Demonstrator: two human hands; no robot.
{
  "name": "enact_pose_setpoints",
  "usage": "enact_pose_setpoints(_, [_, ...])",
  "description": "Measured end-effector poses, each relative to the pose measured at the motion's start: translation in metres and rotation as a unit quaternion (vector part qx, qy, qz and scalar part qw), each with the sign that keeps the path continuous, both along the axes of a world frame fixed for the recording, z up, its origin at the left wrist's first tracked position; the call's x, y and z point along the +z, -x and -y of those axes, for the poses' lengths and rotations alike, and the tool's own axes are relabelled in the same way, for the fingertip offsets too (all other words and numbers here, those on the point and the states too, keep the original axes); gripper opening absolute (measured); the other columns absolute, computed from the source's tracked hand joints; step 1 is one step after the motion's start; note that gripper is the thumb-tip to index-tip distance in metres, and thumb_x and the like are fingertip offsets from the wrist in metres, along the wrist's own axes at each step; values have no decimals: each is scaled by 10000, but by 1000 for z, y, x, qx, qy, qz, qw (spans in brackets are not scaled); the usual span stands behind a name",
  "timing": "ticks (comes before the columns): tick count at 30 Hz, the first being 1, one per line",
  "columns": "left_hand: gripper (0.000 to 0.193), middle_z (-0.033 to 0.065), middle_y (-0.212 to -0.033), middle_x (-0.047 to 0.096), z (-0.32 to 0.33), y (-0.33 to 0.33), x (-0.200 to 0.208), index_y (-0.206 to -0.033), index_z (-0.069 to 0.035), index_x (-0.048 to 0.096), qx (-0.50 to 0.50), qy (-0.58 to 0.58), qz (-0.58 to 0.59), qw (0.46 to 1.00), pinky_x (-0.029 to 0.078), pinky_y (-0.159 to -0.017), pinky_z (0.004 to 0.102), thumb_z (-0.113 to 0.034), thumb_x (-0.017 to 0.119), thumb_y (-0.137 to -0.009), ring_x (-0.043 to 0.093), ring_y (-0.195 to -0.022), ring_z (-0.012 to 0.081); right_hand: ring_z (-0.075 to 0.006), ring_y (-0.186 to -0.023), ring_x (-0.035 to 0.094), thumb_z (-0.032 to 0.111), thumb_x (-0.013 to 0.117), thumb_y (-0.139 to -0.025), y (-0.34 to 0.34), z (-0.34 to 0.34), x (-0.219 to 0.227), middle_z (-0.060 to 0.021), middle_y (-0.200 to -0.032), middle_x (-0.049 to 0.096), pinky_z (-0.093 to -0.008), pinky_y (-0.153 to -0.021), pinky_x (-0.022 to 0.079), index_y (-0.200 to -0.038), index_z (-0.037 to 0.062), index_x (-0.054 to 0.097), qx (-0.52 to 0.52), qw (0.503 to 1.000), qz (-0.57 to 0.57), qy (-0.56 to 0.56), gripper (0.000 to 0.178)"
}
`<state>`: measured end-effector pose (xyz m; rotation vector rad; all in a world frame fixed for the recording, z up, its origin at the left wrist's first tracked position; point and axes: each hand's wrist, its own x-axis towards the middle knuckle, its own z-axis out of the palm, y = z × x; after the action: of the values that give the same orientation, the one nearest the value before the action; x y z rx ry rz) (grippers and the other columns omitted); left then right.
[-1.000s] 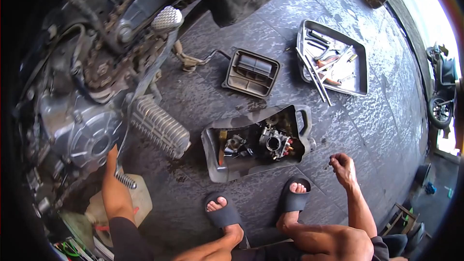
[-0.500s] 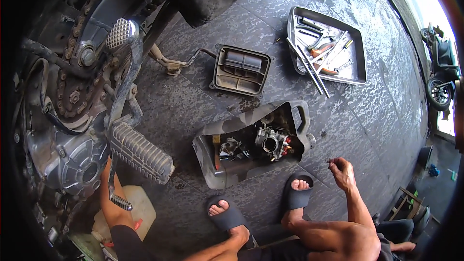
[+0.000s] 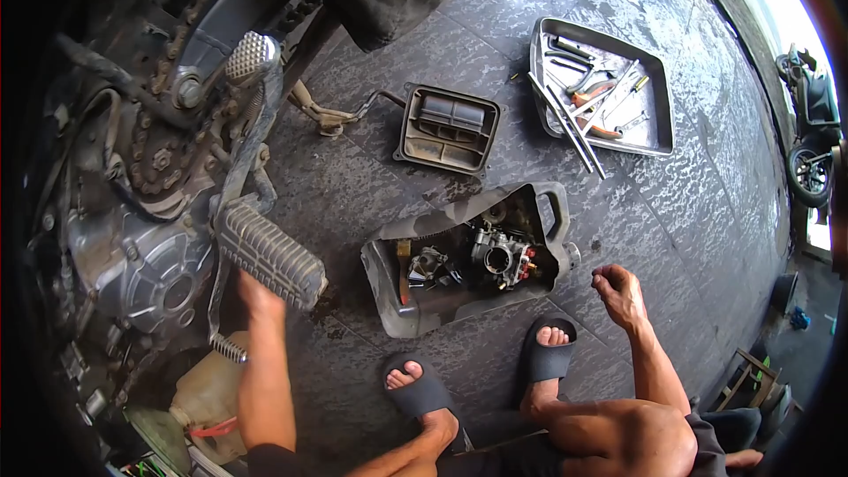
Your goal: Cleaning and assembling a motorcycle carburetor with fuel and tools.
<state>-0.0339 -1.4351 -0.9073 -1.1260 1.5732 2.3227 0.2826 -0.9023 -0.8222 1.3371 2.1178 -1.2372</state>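
So the left hand is tucked in just under the ribbed footrest, next to the engine cover. It's blurry and the fingers are hidden behind the rubber, so I honestly can't tell if it's open or gripping anything. The right hand is closed up, fingers curled in, nothing visible in it, out past the spout end of the cut-open jug. My guess is that arm's just resting by the knee.

The carburetor sits inside that jug on the floor, right in front of the sandals. Probably a handy spot: high sides keep small bits from rolling off. Same idea with the metal tray, tools all corralled.

Compared with half a second ago, the left forearm has swung right, away from the engine cover, uncovering more of the pale jerrycan. Right hand's still curled.
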Motion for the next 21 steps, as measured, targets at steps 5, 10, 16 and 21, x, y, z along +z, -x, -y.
enact_pose_setpoints(5, [234, -13, -713, 456, -109, -99, 96, -846, -116, 492, -234, -31, -57, 970, 390, -535, 239, -248, 522, -1036, 400, -568, 69, -167, -893, 679, 128, 652, -962, 28, 10, 36, -116, -925, 730, -320, -829, 539, -1087, -53, 685, -30, 990, -134, 42, 223])
enact_pose_setpoints(10, [151, 1, -803, 544, -205, -163, 165, -951, -68, 574, -496, 43, -186, 847, 421, -603, 224, -171, 519, -1048, 473, -661, 67, -141, -978, 637, 170, 662, -975, 52, 52, 77, -80, -1133, 689, -284, -841, 516, -1317, -44, 557, -20, 886, -304, 351, 416])
enact_pose_setpoints(16, [246, 113, -887, 648, -278, -194, 178, -1081, -11, 682, -703, 201, -273, 625, 513, -693, 331, -184, 695, -906, 629, -743, 207, -61, -620, 499, 252, 682, -967, 36, 42, 54, -36, -890, 654, -247, -523, 392, -1167, 15, 559, -295, 815, -358, 347, 334])
enact_pose_setpoints(21, [254, 119, -906, 673, -241, -194, 175, -1073, -22, 694, -757, 270, -226, 551, 531, -714, 350, -214, 691, -907, 672, -809, 232, -92, -575, 509, 267, 684, -890, 4, -19, -2, -9, -718, 601, -290, -487, 382, -901, 35, 640, -267, 946, -120, 138, 236])
